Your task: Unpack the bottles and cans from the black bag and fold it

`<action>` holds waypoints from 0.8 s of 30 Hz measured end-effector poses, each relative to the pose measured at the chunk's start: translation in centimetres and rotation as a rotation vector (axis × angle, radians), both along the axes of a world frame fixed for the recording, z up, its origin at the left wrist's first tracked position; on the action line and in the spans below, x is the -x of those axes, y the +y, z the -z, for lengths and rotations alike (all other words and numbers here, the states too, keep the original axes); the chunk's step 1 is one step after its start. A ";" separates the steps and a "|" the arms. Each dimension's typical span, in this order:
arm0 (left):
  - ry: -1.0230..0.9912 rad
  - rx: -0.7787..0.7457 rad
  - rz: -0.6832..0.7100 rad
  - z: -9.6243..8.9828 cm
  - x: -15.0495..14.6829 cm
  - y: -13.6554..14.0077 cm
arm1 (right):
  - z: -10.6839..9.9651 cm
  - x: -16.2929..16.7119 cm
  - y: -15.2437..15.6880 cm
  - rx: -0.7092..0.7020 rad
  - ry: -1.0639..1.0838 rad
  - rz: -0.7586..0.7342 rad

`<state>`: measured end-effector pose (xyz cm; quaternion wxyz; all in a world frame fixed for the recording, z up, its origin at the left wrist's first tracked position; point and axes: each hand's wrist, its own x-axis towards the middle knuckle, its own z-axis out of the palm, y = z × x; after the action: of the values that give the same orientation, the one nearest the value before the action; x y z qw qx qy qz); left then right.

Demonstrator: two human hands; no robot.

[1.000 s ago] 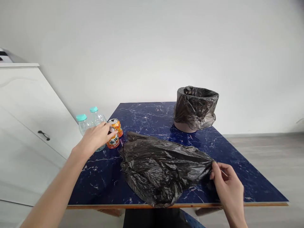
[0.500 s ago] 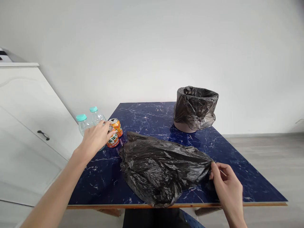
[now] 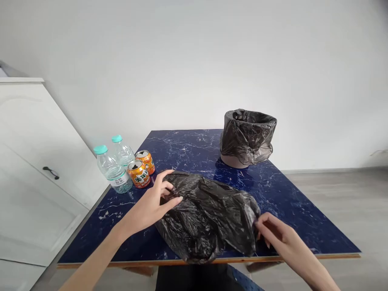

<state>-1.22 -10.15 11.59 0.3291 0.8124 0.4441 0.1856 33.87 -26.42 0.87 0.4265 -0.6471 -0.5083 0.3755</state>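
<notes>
A crumpled black plastic bag (image 3: 209,214) lies spread over the near middle of the table, its lower edge reaching the front rim. My right hand (image 3: 277,232) pinches the bag's right end between thumb and fingers. Over the bag's left end is my left hand (image 3: 160,196), fingers apart and curved, with the tips at the plastic. Just beyond that hand stand two orange drink cans (image 3: 139,173), opened on top. Beside them are two clear plastic bottles (image 3: 117,173) with turquoise caps.
A bin (image 3: 233,161) lined with another black bag stands at the table's far right. The blue marble-patterned table (image 3: 188,147) meets a white wall behind. A white cabinet (image 3: 36,161) is at the left.
My left hand has moved right and nearer, from the cans to the bag's left end. My right hand has shifted slightly left and down, and the bag's right end is less stretched.
</notes>
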 end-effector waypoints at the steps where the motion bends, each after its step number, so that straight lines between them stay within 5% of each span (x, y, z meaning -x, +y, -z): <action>1: -0.074 0.033 0.002 -0.2 -0.2 -0.1 | -0.4 -0.4 -0.4 0.044 -0.030 -0.083; 4: -0.295 0.148 -0.057 -1.4 -0.5 -0.4 | -1.2 -2.2 -1.6 0.088 -0.085 -0.140; 9: -0.656 0.227 -0.313 -3.2 -0.6 -0.5 | -3.0 -2.3 -2.0 -0.197 -0.253 0.335; 11: -0.711 0.275 -0.373 -3.5 -0.7 -0.4 | -4.0 -0.4 -1.4 -0.296 -0.362 0.355; 14: -0.656 0.278 -0.414 -2.8 -0.6 -0.4 | -4.1 2.7 -0.2 -0.323 -0.521 0.090; 18: -0.394 0.125 -0.359 -0.2 1.4 -0.3 | -1.8 4.0 0.5 -0.247 -0.711 -0.204; 24: 0.011 -0.344 -0.330 2.4 4.9 -0.9 | -1.1 3.4 0.2 -0.266 -0.785 -0.046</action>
<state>-6.15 -11.09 9.23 0.1487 0.7740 0.5343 0.3055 30.47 -26.23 2.01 0.2715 -0.6690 -0.6907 0.0406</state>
